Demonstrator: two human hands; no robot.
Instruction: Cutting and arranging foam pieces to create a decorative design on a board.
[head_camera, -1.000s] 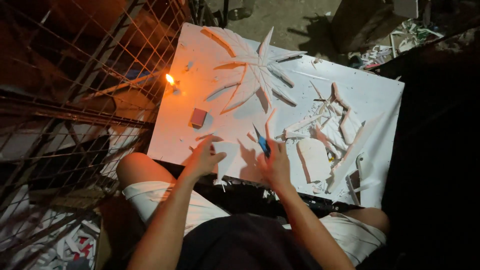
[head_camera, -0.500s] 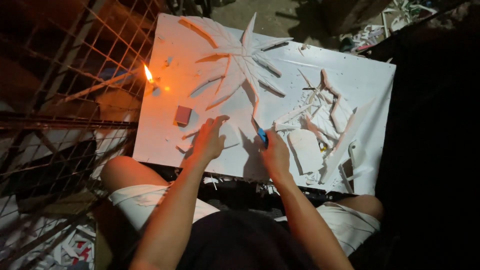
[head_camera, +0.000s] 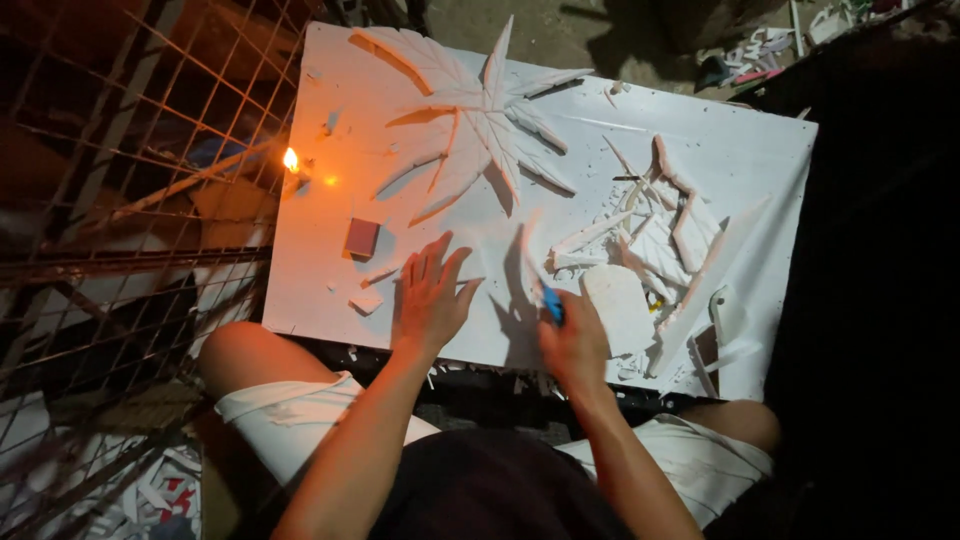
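Note:
My left hand (head_camera: 430, 297) lies flat on a large white foam board (head_camera: 400, 120), fingers spread, holding nothing. My right hand (head_camera: 572, 343) is closed around a small blue-handled cutter (head_camera: 552, 305) whose blade end meets the board near its front edge. A leaf-shaped foam carving (head_camera: 470, 110) with long pointed lobes sits raised at the board's far middle. The board rests across my knees.
A lit candle (head_camera: 291, 163) burns at the board's left edge. A small reddish block (head_camera: 361, 238) and foam chips lie near my left hand. Cut foam strips and offcuts (head_camera: 660, 225) pile up on the right. A wire mesh fence (head_camera: 120, 180) runs along the left.
The view has shifted so the board sits a little lower and more central. My left hand has stayed spread on the board, and my right hand has drawn the cutter slightly toward me.

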